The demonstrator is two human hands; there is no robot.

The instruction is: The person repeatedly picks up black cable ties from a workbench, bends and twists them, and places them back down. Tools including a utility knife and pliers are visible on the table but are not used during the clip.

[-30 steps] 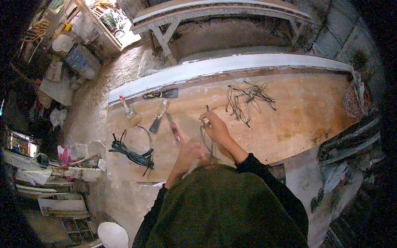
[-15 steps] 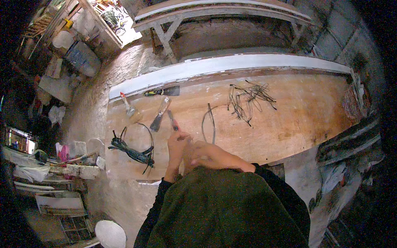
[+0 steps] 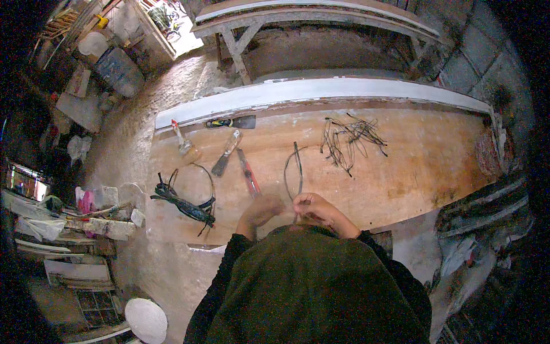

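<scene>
My right hand (image 3: 319, 209) is closed in a pinch near the front edge of the wooden tabletop (image 3: 412, 172). What it holds is too small to make out. A loose black cable (image 3: 299, 166) runs down to its fingertips; whether they grip it is unclear. Just to the left, my left hand (image 3: 262, 211) is smeared by motion and its fingers cannot be read. Close beyond it lies a red utility knife (image 3: 250, 176). On the far left of the board sits a bundle of black cables (image 3: 186, 207), and a tangle of thin black wires (image 3: 350, 140) lies right of centre.
A paintbrush (image 3: 184, 146), a putty knife (image 3: 227, 153) and a second scraper (image 3: 230, 122) lie at the board's left. A long white-topped plank (image 3: 321, 89) borders its far side. Behind stands a wooden bench (image 3: 321, 20). A white round lid or stool (image 3: 146, 321) is at lower left.
The red utility knife, earlier at my left hand, now lies on the board. My hands have drawn apart, the right one moving up beside the loose cable's lower end. The view has shifted slightly.
</scene>
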